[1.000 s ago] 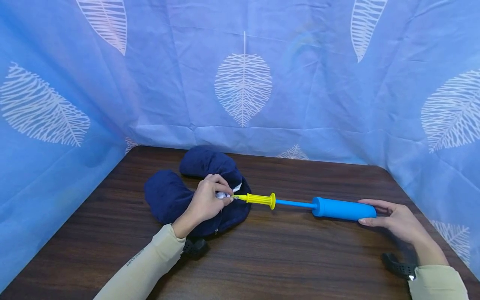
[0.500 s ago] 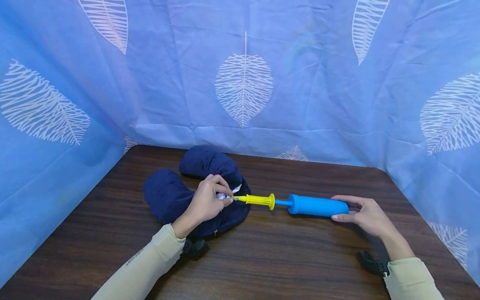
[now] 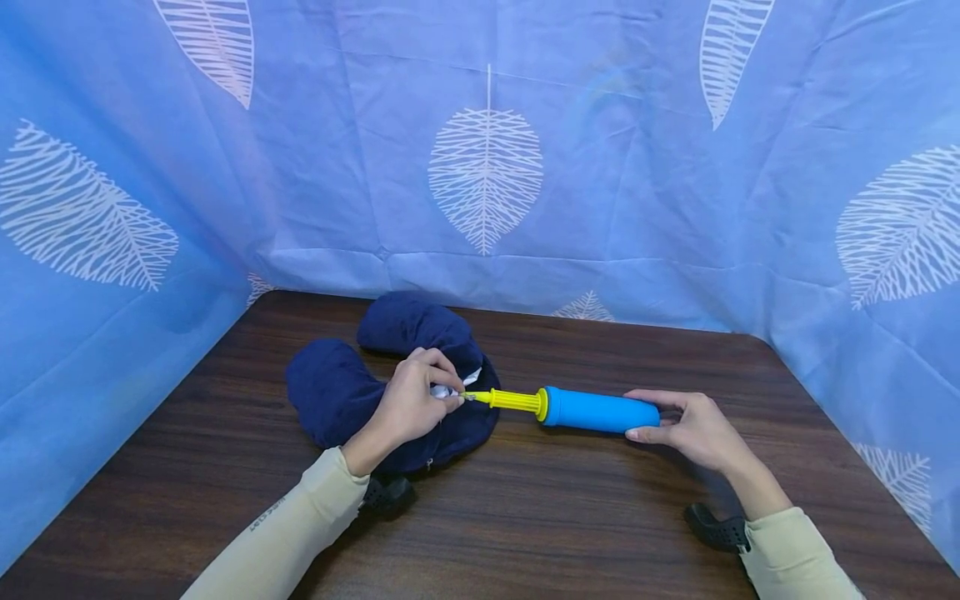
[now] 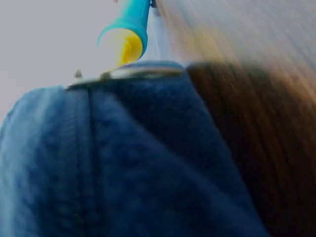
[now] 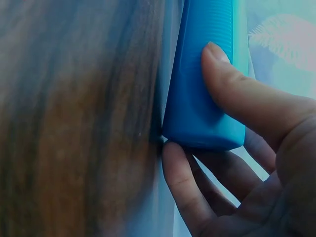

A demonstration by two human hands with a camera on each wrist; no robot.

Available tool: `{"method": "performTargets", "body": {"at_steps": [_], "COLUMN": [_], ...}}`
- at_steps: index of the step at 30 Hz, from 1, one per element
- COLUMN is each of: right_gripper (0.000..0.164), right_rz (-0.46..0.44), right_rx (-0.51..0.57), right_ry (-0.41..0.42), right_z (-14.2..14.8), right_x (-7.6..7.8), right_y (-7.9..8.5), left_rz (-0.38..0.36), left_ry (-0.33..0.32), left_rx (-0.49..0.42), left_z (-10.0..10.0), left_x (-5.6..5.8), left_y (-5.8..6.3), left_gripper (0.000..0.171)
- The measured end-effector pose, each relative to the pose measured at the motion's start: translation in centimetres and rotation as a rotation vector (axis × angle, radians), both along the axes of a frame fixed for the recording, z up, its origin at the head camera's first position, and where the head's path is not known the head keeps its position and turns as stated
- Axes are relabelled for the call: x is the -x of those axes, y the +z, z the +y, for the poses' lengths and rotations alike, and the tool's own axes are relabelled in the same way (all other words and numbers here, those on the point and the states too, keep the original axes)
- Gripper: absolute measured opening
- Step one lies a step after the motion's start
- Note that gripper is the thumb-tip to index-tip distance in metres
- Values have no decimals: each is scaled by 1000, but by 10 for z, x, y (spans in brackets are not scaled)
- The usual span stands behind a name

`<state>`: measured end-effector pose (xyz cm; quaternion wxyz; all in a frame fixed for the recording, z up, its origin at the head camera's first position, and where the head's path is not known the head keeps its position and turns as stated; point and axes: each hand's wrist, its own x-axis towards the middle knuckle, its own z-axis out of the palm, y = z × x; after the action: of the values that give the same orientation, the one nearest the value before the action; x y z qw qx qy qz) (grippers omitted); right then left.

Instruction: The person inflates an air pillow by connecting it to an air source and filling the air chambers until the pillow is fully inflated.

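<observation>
A navy U-shaped neck pillow [image 3: 330, 392] lies on the table, with a zipper and a bit of white lining showing at its curved end. My left hand [image 3: 412, 400] pinches the valve area there, where the tip of a hand pump's yellow nozzle [image 3: 513, 401] enters; the fingers hide the exact joint. The pump's blue barrel [image 3: 600, 410] stands flush against the yellow flange, its rod out of sight. My right hand [image 3: 693, 429] grips the barrel's far end, thumb along its side in the right wrist view. In the left wrist view, pillow fabric [image 4: 123, 163] fills most of the picture.
The dark wood-grain table [image 3: 570, 517] carries the pillow and pump. Blue cloth with white leaf prints [image 3: 487, 179] hangs behind and on both sides. A black wrist strap [image 3: 716, 529] sits below my right sleeve, another [image 3: 390, 498] below the left.
My right hand has pushed the blue barrel leftward along its rod until it meets the yellow flange. My left hand and the neck pillow stay almost where they were.
</observation>
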<state>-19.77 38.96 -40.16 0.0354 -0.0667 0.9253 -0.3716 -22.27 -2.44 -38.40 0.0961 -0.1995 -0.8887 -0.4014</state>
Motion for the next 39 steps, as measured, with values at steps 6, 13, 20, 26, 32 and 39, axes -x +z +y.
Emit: {"method": "performTargets", "body": {"at_steps": [6,13,20,26,32,39], "right_gripper": [65,68,73,79,80,82], "right_rz": [-50,-93,-96,-162,-179,-148], "right_rx": [31,23,-119,-149,-140,-138], "right_ry": [3,-28,-114,-170,-187,-166], "right_z": [5,35,84,116,121,100], "right_x": [0,-4,-11,-15,-16,-13], "right_y": [-1,-2,-4,-1,0,-1], "left_rz": [-13,-2,-3,-6,0,6], "left_ry": [6,18,0,2,14,13], "left_rx": [4,0,5,2,9,-16], "left_z": [-1,0,-1,-4,-5,-2], "left_x": [0,0,0,2,2,3], "left_y": [0,-1,1,0,-1,-2], "left_gripper": [9,9,9,8,8,8]}}
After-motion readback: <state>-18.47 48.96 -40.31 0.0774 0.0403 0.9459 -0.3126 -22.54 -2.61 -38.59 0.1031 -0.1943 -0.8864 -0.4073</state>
